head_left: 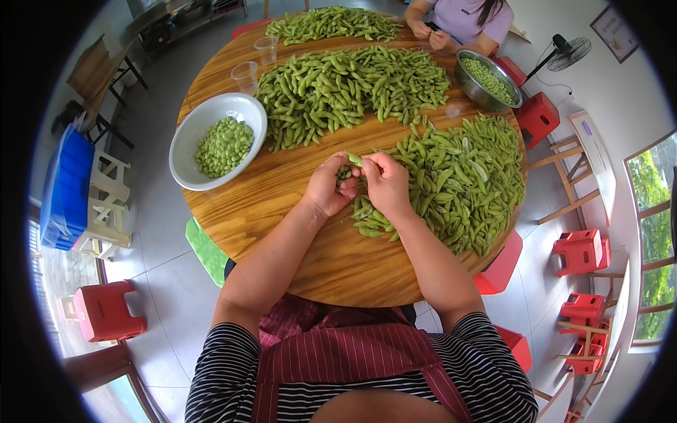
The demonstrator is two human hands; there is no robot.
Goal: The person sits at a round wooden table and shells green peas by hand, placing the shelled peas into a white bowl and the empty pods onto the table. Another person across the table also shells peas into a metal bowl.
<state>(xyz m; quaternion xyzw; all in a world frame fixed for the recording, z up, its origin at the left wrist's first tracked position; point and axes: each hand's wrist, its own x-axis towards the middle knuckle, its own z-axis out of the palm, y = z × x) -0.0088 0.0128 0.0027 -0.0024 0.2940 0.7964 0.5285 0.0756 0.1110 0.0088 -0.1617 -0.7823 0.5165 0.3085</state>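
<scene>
Over the near part of the round wooden table (282, 225), both my hands meet at one green soybean pod (353, 159). My left hand (330, 185) pinches the pod's left end, and its curled fingers also cup several loose beans. On the other end are the closed fingertips of my right hand (386, 185). A white bowl (185, 154) stands to the left, partly filled with shelled green beans (224, 146). Flattened pods (458, 183) are heaped right beside my right hand. Farther off lies a big pile of plump pods (324, 88).
Two clear plastic cups (245, 76) stand behind the white bowl. At the far right, a person (469, 25) works beside a metal bowl (486, 81) of beans. Another pod pile (335, 25) lies at the far edge. Red stools (109, 310) and a fan (564, 53) surround the table.
</scene>
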